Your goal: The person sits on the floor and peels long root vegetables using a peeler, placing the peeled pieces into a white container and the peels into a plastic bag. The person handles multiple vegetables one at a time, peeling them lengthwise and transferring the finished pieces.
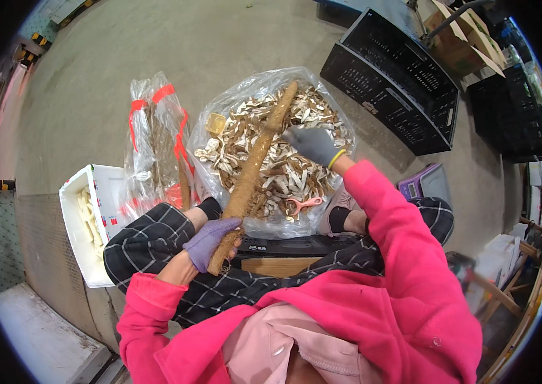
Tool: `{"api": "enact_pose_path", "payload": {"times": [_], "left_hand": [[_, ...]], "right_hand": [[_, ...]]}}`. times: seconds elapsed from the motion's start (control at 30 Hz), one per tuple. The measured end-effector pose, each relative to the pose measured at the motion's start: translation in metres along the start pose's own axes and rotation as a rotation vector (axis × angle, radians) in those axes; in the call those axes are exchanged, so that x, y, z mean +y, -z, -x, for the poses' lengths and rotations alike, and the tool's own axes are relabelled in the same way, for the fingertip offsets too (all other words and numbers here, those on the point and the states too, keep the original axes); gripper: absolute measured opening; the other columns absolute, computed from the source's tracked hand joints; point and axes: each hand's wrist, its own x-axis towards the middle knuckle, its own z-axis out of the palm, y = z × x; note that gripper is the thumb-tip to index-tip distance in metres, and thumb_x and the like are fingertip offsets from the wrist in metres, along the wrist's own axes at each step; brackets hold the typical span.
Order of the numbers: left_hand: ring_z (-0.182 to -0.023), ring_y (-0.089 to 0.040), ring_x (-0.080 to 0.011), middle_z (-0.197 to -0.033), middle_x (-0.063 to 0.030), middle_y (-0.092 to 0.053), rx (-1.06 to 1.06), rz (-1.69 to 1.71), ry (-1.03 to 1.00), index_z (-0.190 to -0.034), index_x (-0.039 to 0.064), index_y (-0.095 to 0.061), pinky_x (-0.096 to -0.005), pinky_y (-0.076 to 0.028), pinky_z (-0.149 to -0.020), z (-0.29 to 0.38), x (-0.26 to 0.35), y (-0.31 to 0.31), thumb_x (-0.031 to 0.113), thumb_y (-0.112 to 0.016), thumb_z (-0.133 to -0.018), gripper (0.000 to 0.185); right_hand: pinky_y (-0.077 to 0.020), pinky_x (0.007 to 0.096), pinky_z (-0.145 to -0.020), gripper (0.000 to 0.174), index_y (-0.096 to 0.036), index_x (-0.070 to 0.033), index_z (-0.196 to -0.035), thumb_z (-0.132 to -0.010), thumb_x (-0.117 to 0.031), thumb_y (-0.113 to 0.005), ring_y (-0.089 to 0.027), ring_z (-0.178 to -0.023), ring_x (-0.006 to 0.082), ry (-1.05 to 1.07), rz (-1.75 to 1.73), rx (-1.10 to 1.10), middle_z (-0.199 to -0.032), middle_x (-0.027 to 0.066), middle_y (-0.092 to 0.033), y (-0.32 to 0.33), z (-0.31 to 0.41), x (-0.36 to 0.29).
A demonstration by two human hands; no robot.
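A long, brown, unpeeled yam root [257, 158] slants across the view, its thin end pointing away from me. My left hand [208, 242], in a purple glove, grips its thick near end above my lap. My right hand [316, 145], in a grey glove with a yellow cuff, is beside the yam's upper half. Its fingers look curled and blurred, and I cannot tell whether they hold anything. Below lies a clear plastic bag [271, 228] heaped with brown and white peelings [295, 180]. On the peelings rest a pink peeler [305, 203] and a small yellowish plastic container [215, 123].
Left of the bag, clear plastic wrapping [155, 139] with red tape holds more long roots. A white foam box [107, 177] contains peeled pale pieces [89, 218]. Black plastic crates [391, 91] stand at the upper right. A purple digital scale [424, 182] sits beside my right knee.
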Motion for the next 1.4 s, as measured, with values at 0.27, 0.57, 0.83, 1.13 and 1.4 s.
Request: {"api": "enact_pose_path", "payload": {"times": [0.27, 0.57, 0.83, 1.13, 1.4], "left_hand": [[-0.042, -0.050, -0.0168, -0.059, -0.0038, -0.051, 0.194, -0.373, -0.166, -0.086, 0.005, -0.054, -0.0303, -0.043, -0.038, 0.003, -0.006, -0.003, 0.034, -0.069, -0.080, 0.034], [-0.045, -0.052, -0.0152, -0.059, -0.0027, -0.051, 0.310, -0.545, -0.208, -0.085, 0.004, -0.055, -0.0284, -0.043, -0.040, 0.006, -0.009, -0.009, 0.035, -0.069, -0.079, 0.035], [-0.044, -0.053, -0.0174, -0.059, -0.0044, -0.053, 0.103, -0.187, -0.112, -0.082, 0.004, -0.056, -0.0279, -0.041, -0.039, 0.005, -0.009, 0.004, 0.036, -0.068, -0.080, 0.033], [-0.043, -0.051, -0.0172, -0.060, -0.0051, -0.053, 0.154, -0.277, -0.152, -0.082, 0.003, -0.056, -0.0291, -0.042, -0.039, 0.006, -0.008, 0.000, 0.034, -0.068, -0.080, 0.033], [-0.043, -0.051, -0.0167, -0.058, -0.0040, -0.051, 0.264, -0.411, -0.192, -0.082, 0.003, -0.057, -0.0302, -0.044, -0.040, 0.001, -0.010, -0.003, 0.035, -0.068, -0.079, 0.034]], "right_hand": [[-0.0485, 0.0449, -0.055, 0.032, -0.060, -0.014, -0.093, -0.092, -0.042, -0.044, -0.062, -0.063, 0.0339, 0.002, 0.026, -0.214, -0.073, 0.0131, -0.063, -0.004, 0.003, -0.012], [-0.0505, 0.0442, -0.061, 0.029, -0.060, -0.012, -0.096, -0.094, -0.035, -0.042, -0.064, -0.070, 0.0338, -0.036, 0.018, -0.116, -0.078, 0.0136, -0.065, 0.022, 0.009, 0.014], [-0.0484, 0.0464, -0.063, 0.042, -0.062, -0.011, -0.094, -0.094, -0.048, -0.041, -0.062, -0.067, 0.0377, -0.306, 0.012, -0.167, -0.071, 0.0166, -0.063, -0.016, 0.015, 0.013], [-0.0464, 0.0465, -0.061, 0.042, -0.059, -0.010, -0.086, -0.093, -0.049, -0.044, -0.061, -0.065, 0.0352, 0.013, -0.071, -0.098, -0.067, 0.0156, -0.061, -0.028, 0.009, -0.006], [-0.0497, 0.0445, -0.074, 0.036, -0.064, -0.009, -0.098, -0.095, -0.035, -0.038, -0.064, -0.083, 0.0354, -0.343, 0.285, -0.261, -0.089, 0.0159, -0.067, 0.003, 0.026, 0.070]]}}
